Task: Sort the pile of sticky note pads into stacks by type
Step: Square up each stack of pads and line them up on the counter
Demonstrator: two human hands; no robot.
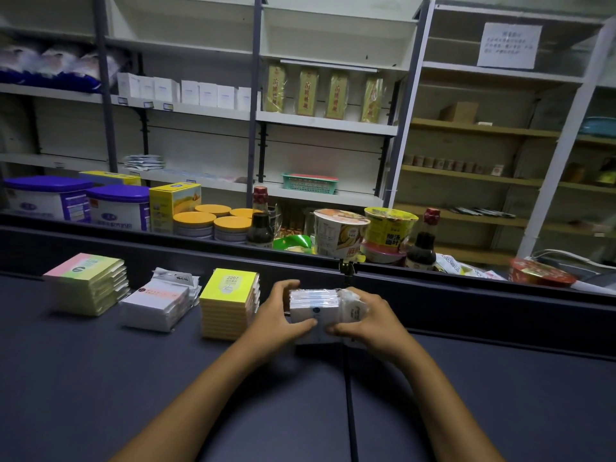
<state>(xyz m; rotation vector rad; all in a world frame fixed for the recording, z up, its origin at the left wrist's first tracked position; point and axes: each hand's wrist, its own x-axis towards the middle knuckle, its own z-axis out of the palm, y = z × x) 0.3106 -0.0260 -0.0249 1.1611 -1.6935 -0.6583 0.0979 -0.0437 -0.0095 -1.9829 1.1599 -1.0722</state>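
Four stacks of pads sit in a row on the surface (100, 378); both hands clasp the rightmost stack (316, 311).

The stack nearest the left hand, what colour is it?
Bright yellow stack, top label printed 2207; seen in the head view.

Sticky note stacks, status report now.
Left hand and right hand clamp white stack. Three stacks sorted at left. Nothing blocking.

I look across a dark grey tabletop (100, 378) with a raised black back rail (466, 295) toward dim, pale metal shelving (326, 123) and wooden shelves (466, 173) on the right, sparsely stocked, with a paper notice (508, 45) posted high.
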